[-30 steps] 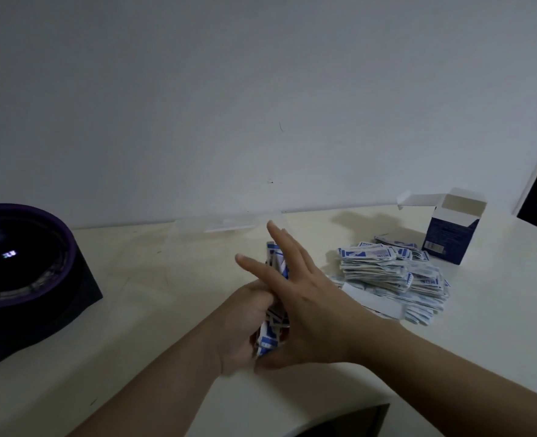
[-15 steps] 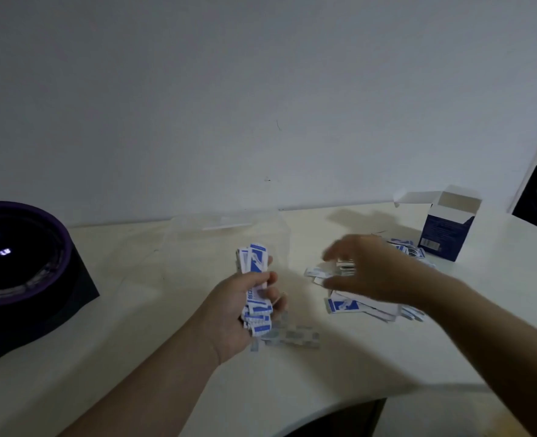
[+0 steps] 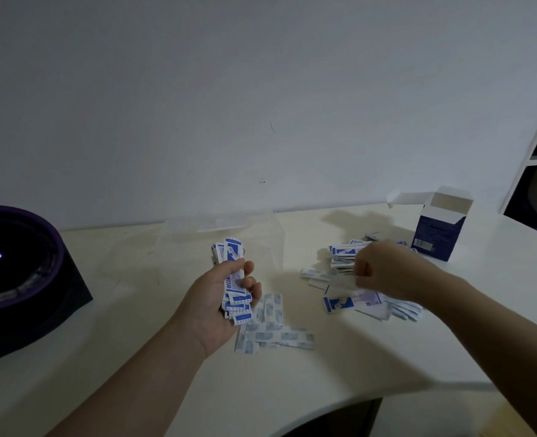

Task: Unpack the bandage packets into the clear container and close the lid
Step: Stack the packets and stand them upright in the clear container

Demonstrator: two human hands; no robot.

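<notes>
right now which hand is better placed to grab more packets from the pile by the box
Right: the right hand is at the pile, pinching part of it; the left hand grips a full stack.

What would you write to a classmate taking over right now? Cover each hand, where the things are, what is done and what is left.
Left hand grips a stack of bandage packets in front of the clear container.
Right hand pinches packets at the pile of packets beside the open blue carton.
A few loose packets lie on the table by the left hand.
Done: packets are out of the carton.
Left: put every packet in the container, which shows none inside, then close its lid.
</notes>
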